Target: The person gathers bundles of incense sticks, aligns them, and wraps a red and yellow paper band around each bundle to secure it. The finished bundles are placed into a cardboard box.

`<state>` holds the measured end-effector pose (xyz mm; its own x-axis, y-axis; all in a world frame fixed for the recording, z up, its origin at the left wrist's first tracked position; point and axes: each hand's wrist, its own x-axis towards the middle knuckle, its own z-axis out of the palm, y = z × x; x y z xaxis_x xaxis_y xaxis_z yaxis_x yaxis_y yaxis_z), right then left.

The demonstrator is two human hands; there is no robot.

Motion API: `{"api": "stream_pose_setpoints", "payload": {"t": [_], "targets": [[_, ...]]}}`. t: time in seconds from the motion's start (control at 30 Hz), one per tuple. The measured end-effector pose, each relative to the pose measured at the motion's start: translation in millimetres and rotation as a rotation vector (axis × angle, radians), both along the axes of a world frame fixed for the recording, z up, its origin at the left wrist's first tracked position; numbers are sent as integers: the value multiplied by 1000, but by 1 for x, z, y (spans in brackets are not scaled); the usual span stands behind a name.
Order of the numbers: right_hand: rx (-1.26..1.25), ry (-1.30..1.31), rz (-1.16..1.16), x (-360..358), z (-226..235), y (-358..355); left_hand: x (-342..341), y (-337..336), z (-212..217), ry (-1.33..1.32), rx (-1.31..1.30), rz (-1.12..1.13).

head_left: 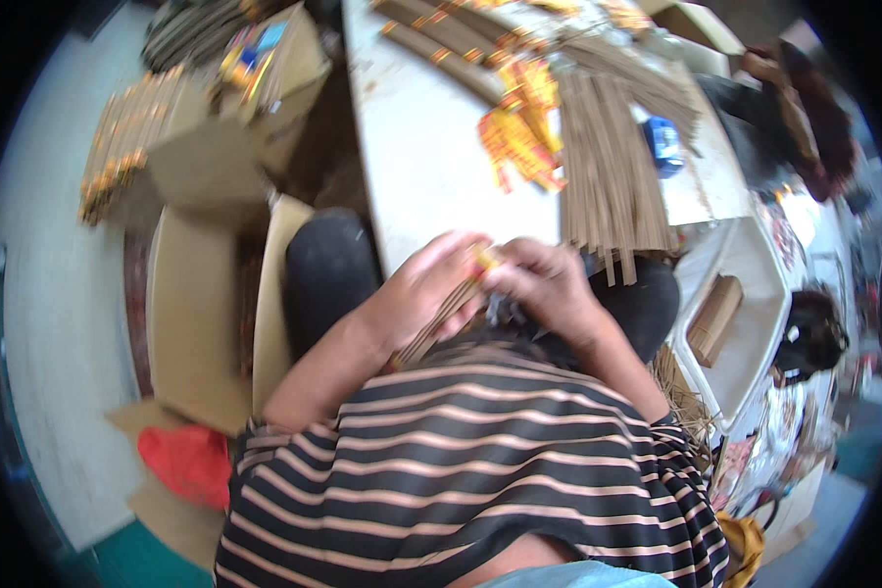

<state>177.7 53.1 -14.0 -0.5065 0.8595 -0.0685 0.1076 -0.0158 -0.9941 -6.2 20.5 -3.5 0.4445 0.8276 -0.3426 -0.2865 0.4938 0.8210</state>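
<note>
White desk (410, 157) is lying toward 12 o'clock. At dial centre, my curled left hand (429, 284) is gripping a brown stick bundle (429, 336); my right hand (551, 282) is pinching its yellow band (486, 259) at the 1 o'clock end.

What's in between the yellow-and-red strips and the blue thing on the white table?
In the head view, a spread of long, thin brown sticks lies between the yellow-and-red strips and the blue thing.

Fisheye view from the head, downward, close over both hands (429, 282)
</note>
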Motion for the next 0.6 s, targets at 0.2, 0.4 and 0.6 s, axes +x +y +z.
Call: {"api": "stream_pose_setpoints", "payload": {"t": [0.2, 0.4, 0.6], "targets": [[429, 57, 47, 5, -12, 17, -1, 10, -8, -119, -70, -31], [422, 50, 81, 10, -14, 15, 9, 8, -2, -240, -102, -22], [425, 159, 143, 14, -17, 15, 6, 8, -3, -347, -106, -136]]}}
